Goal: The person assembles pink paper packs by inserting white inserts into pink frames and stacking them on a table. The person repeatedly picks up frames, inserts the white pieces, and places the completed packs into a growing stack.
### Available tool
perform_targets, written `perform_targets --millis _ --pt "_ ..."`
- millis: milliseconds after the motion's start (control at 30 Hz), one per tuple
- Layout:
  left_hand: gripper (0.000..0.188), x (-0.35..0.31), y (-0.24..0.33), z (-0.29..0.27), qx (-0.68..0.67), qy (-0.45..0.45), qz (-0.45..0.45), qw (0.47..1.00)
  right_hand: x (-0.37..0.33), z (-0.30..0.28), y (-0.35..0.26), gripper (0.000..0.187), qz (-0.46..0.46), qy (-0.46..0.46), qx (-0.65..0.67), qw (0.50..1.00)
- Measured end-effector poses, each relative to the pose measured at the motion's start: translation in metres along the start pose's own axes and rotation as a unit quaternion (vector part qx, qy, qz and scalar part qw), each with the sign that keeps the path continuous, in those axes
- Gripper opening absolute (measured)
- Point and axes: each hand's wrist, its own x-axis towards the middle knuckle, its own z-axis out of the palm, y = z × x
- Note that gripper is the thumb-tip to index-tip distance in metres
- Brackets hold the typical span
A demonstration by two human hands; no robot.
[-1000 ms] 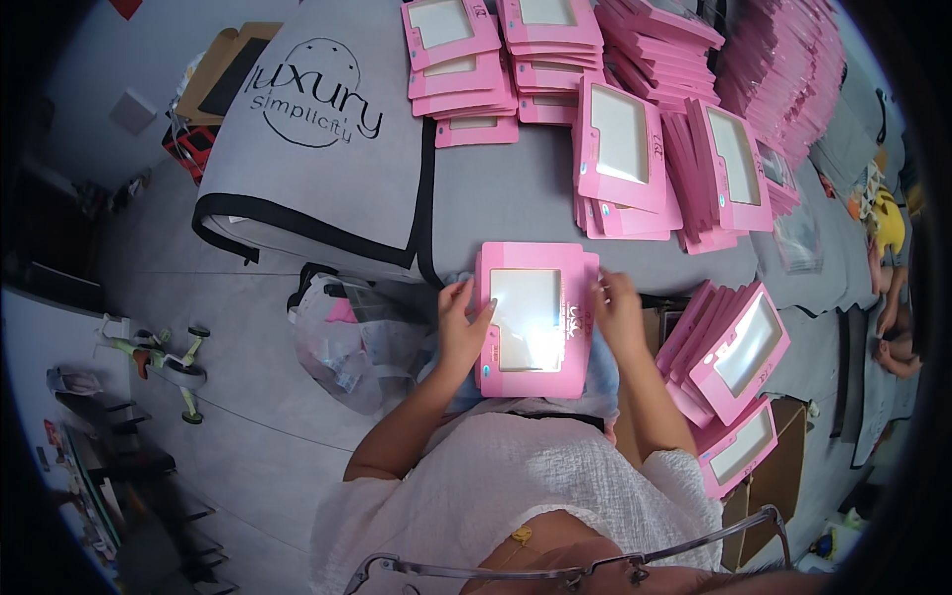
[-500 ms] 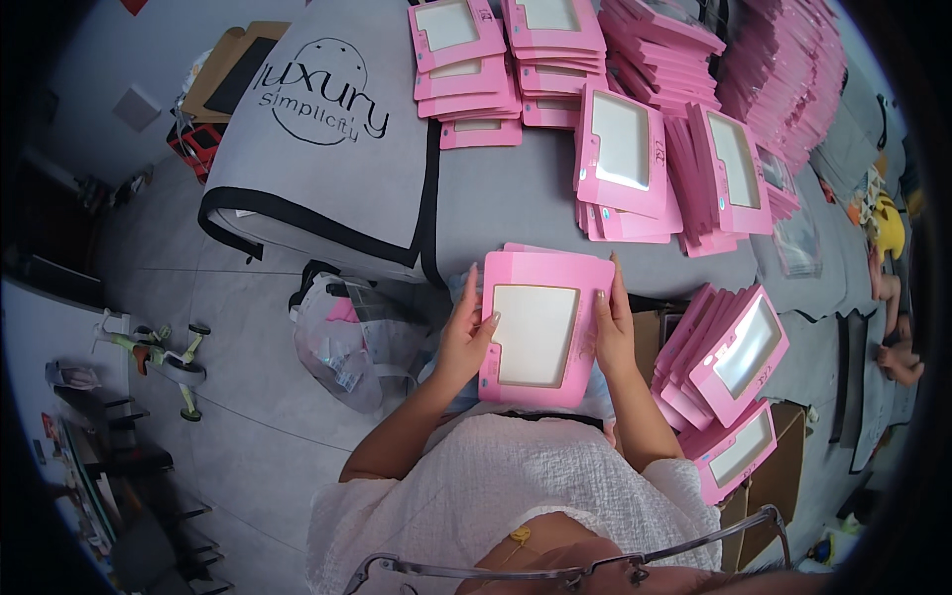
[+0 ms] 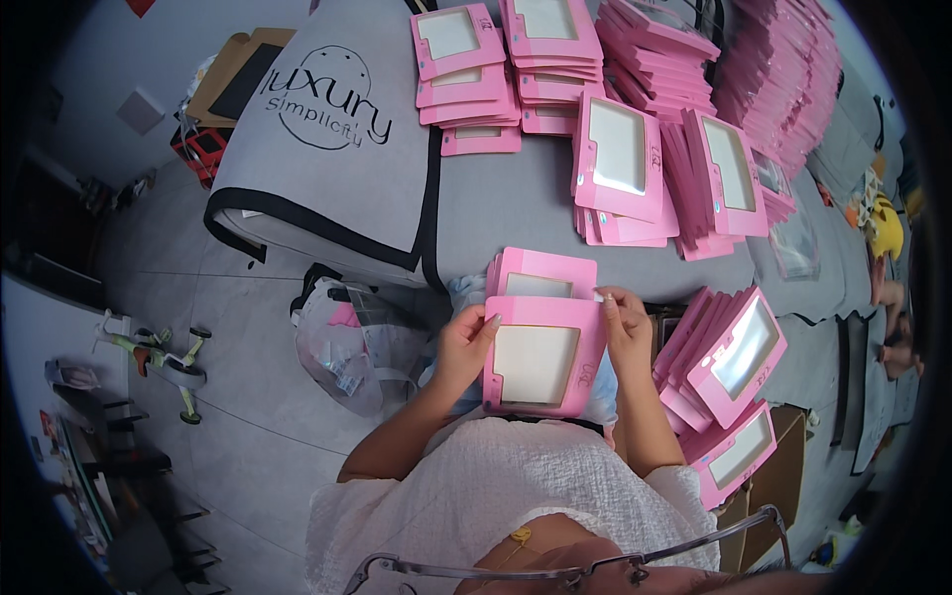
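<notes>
A flat pink window box [image 3: 587,327] stands in front of my body, its pale window facing up toward me. Behind it, another pink window box [image 3: 545,266] sticks out past the top edge. My left hand [image 3: 466,343] grips the left edge of the front box, thumb on its face. At the upper right corner my right hand [image 3: 629,325] is closed, thumb and finger pinched together on the edge. The pinch covers that corner, so whether it takes in one box or both is unclear.
Stacks of pink window boxes [image 3: 617,159] cover the grey sofa [image 3: 506,208] ahead. More pink boxes [image 3: 729,362] lean at my right beside a cardboard carton [image 3: 778,466]. A clear plastic bag [image 3: 347,347] sits on the floor at left. A child's bike [image 3: 164,362] stands farther left.
The front box has shifted down toward me, exposing more of the one behind. My right hand has moved from the side edge to a pinch at the upper right corner.
</notes>
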Motion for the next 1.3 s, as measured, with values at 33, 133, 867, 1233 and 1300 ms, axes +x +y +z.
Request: perform_targets --millis 33,133,867,1233,1300 --pt "0.012 0.001 0.004 -0.002 0.023 -0.001 0.000 1.000 0.006 -0.002 -0.016 0.014 -0.026 0.005 -0.049 0.998" --pt "0.012 -0.002 0.007 -0.008 0.071 -0.058 -0.040 0.995 0.023 0.001 -0.069 0.012 -0.162 0.015 -0.211 0.964" --pt "0.041 -0.023 0.080 0.010 0.402 -0.154 0.181 0.884 0.016 0.024 -0.082 0.021 -0.105 -0.262 -0.091 0.955" --pt "0.046 -0.030 0.078 0.003 0.456 -0.157 0.123 0.867 0.001 -0.037 -0.047 0.010 0.235 -0.201 0.233 0.922" --pt "0.045 -0.032 0.083 0.006 0.478 -0.173 0.099 0.856 -0.003 -0.033 -0.038 0.012 0.290 -0.180 0.299 0.891"
